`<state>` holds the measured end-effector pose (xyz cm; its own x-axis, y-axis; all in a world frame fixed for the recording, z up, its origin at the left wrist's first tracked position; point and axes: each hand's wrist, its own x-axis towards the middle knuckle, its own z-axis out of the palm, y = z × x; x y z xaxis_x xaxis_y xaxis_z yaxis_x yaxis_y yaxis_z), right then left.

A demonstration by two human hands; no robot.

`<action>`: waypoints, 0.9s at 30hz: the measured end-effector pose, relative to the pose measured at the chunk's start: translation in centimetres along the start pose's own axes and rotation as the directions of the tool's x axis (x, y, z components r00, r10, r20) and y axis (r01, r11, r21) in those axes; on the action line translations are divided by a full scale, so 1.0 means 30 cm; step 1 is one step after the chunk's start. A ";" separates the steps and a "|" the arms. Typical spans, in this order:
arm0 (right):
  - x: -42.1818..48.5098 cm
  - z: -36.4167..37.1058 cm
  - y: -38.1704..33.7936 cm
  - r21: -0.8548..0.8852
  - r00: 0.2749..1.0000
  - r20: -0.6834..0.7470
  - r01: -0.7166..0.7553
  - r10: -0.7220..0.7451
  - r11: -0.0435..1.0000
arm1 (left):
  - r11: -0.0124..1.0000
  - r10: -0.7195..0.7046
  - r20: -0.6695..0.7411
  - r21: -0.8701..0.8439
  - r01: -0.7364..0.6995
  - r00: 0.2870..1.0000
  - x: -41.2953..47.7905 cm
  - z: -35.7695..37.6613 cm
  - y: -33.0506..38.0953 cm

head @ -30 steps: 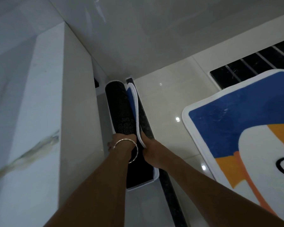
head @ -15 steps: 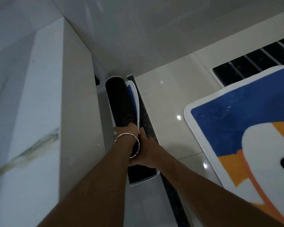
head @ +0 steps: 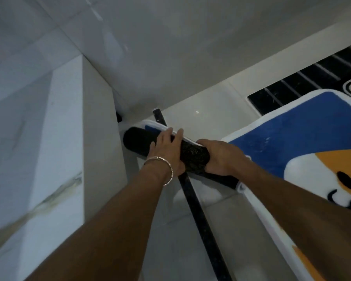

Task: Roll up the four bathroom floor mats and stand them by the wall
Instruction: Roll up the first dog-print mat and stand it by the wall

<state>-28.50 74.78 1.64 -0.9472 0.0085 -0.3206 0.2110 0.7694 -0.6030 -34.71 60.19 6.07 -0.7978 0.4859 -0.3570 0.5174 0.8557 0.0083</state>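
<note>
My left hand lies over the top of the rolled mat, fingers reaching across its curve to the white-trimmed edge on the far side and thumb tucked under the near side, so it clasps the roll. A thin bangle sits at that wrist. Just to the right, my right hand wraps round the same roll, fingers curled over it. The two hands are close together on the black, dotted backing. The roll lies slantwise on the floor, crossing the dark threshold strip, its far-left end close to the foot of the marble ledge and the wall behind. The light is dim, so I cannot tell whether the loose edge is fully wound in. I judge this to be the end of the rolling step for this mat. Next I should tighten the last turn, tip the roll up on one end and lean it against the wall, pinning the flap so it does not spring open. To the right the dog mat lies flat beside a black floor grate and is not yet rolled.
</note>
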 end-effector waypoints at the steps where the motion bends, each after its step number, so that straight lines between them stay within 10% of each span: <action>1: -0.025 -0.047 0.034 -0.065 1.000 0.012 0.020 -0.019 0.998 | 0.997 0.032 0.085 0.073 -0.038 0.996 0.002 -0.004 0.009; 4: -0.114 -0.148 0.119 -0.180 0.995 0.046 0.090 -0.083 0.980 | 0.976 0.074 0.212 0.186 -0.114 0.974 -0.008 0.023 0.054; 10: -0.220 -0.196 0.185 -0.277 0.993 0.047 0.118 -0.109 0.954 | 0.957 0.184 0.003 0.229 -0.180 0.983 -0.080 0.129 0.169; 19: -0.125 -0.178 0.011 -0.302 0.912 -0.379 0.034 -0.153 0.953 | 0.973 -0.208 -0.175 -0.135 0.186 0.962 -0.043 0.088 0.095; 24: -0.092 -0.056 -0.045 -0.139 0.952 -0.245 0.154 -0.184 0.978 | 0.619 -0.648 -0.027 -0.601 0.506 0.761 0.044 0.099 0.002; 27: -0.085 -0.018 -0.036 -0.083 0.983 -0.130 0.119 -0.129 0.989 | 0.506 -0.759 0.094 -0.538 0.674 0.644 0.078 0.112 -0.077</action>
<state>-26.44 74.29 3.50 -0.9898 -0.0079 -0.1424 0.0761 0.8153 -0.5741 -36.73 58.77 2.06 -0.8779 -0.3528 -0.3237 -0.4423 0.8566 0.2657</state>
